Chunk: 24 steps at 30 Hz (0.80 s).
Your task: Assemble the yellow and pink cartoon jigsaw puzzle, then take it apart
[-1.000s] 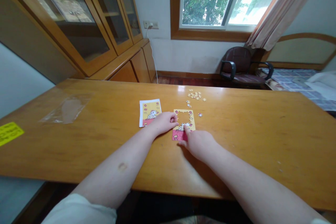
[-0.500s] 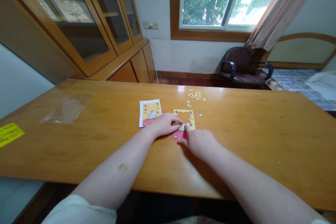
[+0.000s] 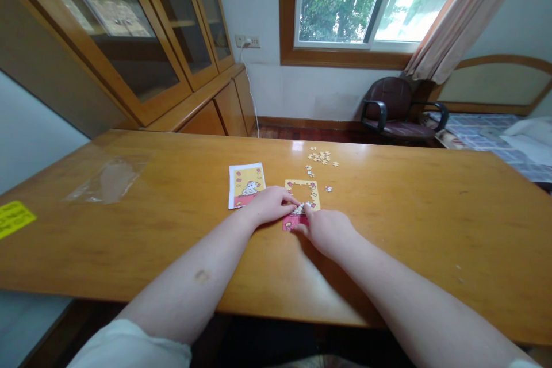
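Head view: part-filled jigsaw puzzle lies between near and far edges of the wooden table, long axis running near to far. Both hands over it, about equally close. Left hand: fingers bent across its left edge; cannot tell whether pinching. Right hand: index fingertip on puzzle, thumb spread apart.

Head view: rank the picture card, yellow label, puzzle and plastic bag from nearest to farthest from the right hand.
From the right hand:
1. Puzzle: at its fingertips.
2. Picture card: to its left.
3. Plastic bag: farther left.
4. Yellow label: at the view's left edge.
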Motion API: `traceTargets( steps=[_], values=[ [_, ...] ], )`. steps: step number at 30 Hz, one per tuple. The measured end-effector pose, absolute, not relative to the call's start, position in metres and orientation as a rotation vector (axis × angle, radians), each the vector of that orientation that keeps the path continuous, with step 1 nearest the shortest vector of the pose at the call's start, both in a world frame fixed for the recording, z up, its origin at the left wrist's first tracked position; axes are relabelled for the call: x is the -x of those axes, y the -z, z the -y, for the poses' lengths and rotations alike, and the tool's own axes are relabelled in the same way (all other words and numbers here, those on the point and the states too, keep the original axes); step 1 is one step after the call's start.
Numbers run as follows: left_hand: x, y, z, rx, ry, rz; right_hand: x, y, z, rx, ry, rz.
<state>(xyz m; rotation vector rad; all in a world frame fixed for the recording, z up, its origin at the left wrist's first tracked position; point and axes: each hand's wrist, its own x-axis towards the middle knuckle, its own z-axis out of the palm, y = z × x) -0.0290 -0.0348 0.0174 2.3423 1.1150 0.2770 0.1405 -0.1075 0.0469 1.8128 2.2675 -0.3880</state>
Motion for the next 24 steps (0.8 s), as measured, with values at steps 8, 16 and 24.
traceTargets(
  steps=[8,16,24],
  values=[
    [0.028,-0.013,0.034,-2.296,-0.338,-1.117,-0.160,-0.056,0.081,-2.145,0.201,-2.183],
    [0.028,-0.016,0.034,-2.211,-0.380,-1.282,-0.200,-0.036,0.042,-2.190,0.247,-2.058],
    [0.028,-0.016,0.033,-2.200,-0.383,-1.314,-0.202,-0.028,0.038,-2.264,0.286,-2.091]
  ],
)
